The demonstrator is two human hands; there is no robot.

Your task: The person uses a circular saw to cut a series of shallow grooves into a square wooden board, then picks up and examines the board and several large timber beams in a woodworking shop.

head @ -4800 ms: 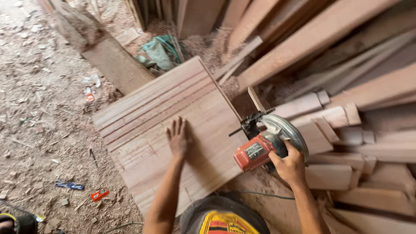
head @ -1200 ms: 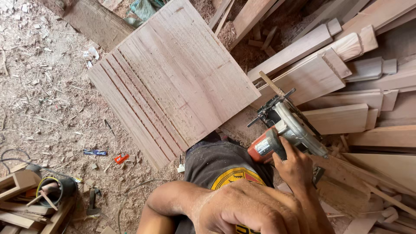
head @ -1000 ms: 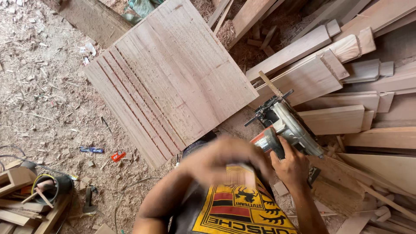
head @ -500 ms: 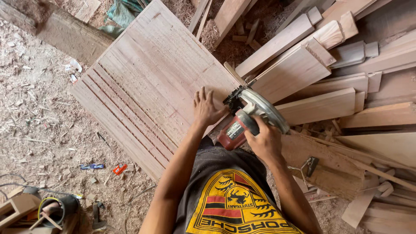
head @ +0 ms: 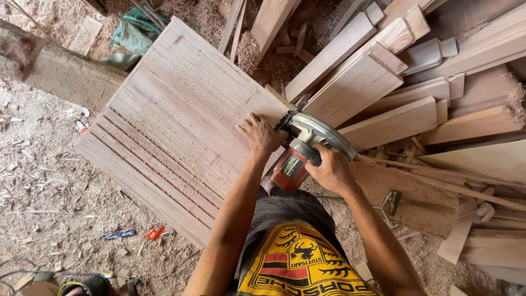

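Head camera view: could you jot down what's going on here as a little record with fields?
Setting: outdoor woodworking spot, ground covered in sawdust and chips
Left hand: resting flat on the wooden panel, beside the saw
Right hand: gripping the handle of the circular saw
Circular saw: red body, metal blade guard, at the panel's right edge
Wooden panel: large, planked, several long grooves cut near its left side
Planks: loose pile to the right
Green cloth: crumpled beyond the panel's far corner
Log: lying on the left

A red and silver circular saw (head: 307, 151) sits on the pale brown, dark-grooved wooden panel (head: 175, 131).
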